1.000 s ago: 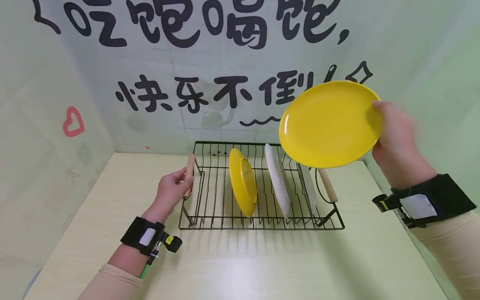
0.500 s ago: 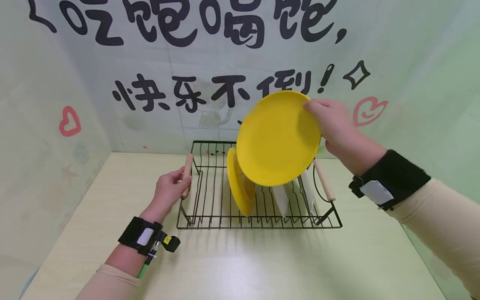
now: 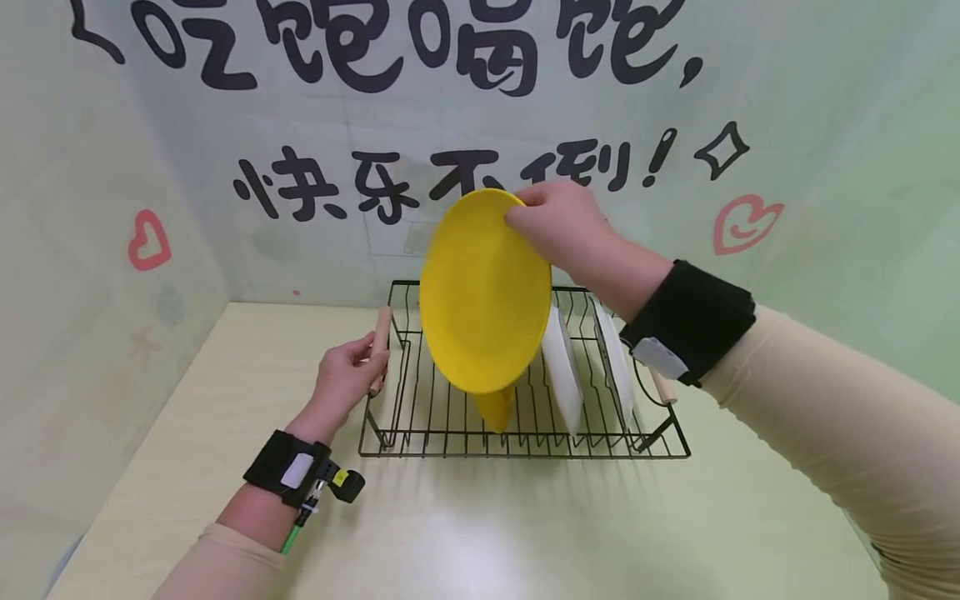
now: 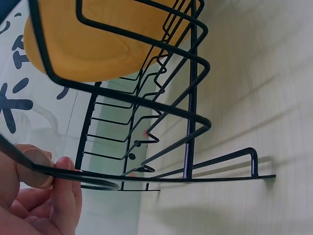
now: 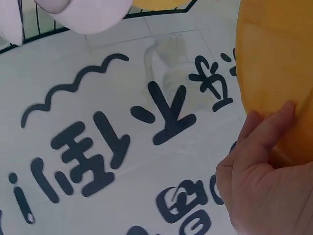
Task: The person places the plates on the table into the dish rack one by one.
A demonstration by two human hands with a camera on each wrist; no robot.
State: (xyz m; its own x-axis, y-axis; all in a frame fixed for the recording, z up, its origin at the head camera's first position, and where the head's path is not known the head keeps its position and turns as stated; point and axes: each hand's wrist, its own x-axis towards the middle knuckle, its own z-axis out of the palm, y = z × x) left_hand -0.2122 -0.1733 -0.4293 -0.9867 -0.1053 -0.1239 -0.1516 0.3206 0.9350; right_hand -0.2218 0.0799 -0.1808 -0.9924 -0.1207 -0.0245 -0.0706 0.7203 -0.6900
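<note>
**Yellow plate held above a wire dish rack**

A person's right hand (image 3: 558, 225) pinches the top rim of a yellow plate (image 3: 483, 292), fingers and thumb curled over its edge, holding it nearly upright above the black wire dish rack (image 3: 420, 417) on a pale table (image 3: 525, 525). The plate's lower edge hangs just above the rack's slots, in front of a second yellow plate (image 3: 497, 408) standing there. Two white plates (image 3: 564, 371) stand in slots to the right, near the rack's right wooden handle (image 3: 662, 387). The left hand (image 3: 345, 379) grips the rack's left wooden handle (image 3: 381, 337), fingers wrapped round it. Black lettering and red hearts mark the wall (image 3: 225, 208) behind.
</note>
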